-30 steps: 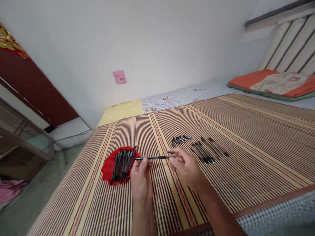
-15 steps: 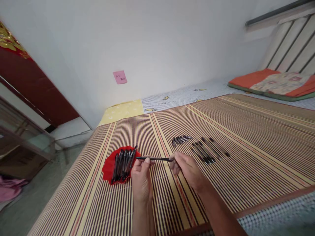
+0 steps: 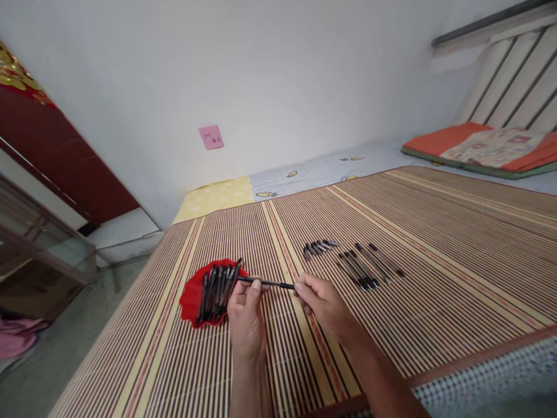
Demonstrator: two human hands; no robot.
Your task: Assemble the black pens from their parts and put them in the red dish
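The left hand (image 3: pixel 246 318) grasps a dark pen (image 3: pixel 276 284) between thumb and fingers near its middle; the right hand (image 3: pixel 322 303) pinches the pen's right end, fingers curled (their tips are partly hidden); the pen is held crosswise above a striped mat (image 3: pixel 174 366), its left end overlapping the edge of a red scalloped cloth (image 3: pixel 190 297) in this view; on that cloth lie several dark pens (image 3: pixel 215 292) side by side; right of the hands, a row of slim pens (image 3: pixel 369 269) rests aslant; just beyond sits a cluster of short dark pieces (image 3: pixel 320 248); farther back are yellow fabric (image 3: pixel 224 193) and a pink note (image 3: pixel 211 137) on the wall (image 3: pixel 313 75).
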